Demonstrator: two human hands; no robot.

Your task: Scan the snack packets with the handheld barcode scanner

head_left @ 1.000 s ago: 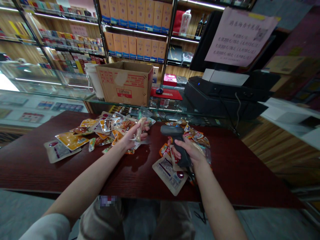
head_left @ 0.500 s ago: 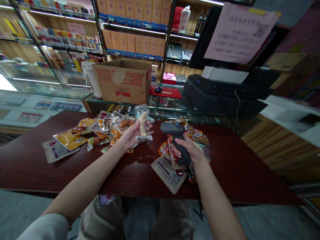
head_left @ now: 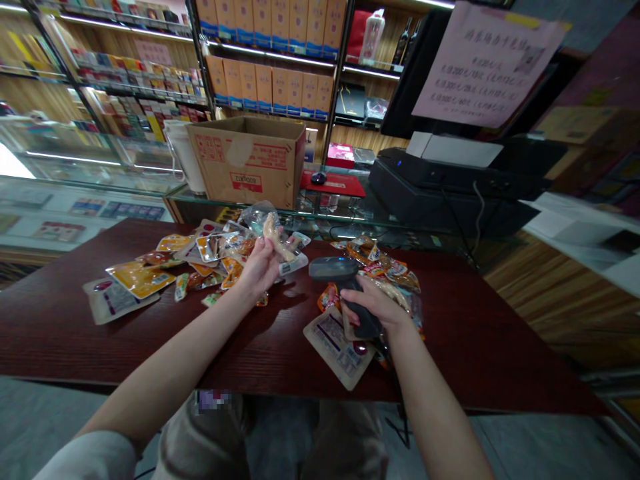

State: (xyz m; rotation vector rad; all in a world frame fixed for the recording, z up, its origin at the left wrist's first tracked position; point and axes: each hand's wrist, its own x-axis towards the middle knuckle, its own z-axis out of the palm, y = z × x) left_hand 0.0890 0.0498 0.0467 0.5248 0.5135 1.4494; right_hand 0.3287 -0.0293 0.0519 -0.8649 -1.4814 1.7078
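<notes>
My left hand is closed on a clear vacuum-packed snack, a pale piece that looks like a chicken foot, lifted above the table. In my right hand is a dark barcode scanner, its head pointing left toward the snack and its grip wrapped by my fingers. Behind and left of my left hand lies a heap of packaged snacks, with a yellow packet at its left side. Under and behind the scanner are more packets, among them a beige packet lying flat near the table's front.
A cardboard box stands open on the glass counter behind the dark red table. Right of it are a mouse, a black printer-like machine and a monitor with a paper sign. The scanner's cable hangs over the front edge.
My left hand has turned the snack packet, which now tilts with its lower end to the right. The scanner has moved slightly left and down, its head angled more toward the packet.
</notes>
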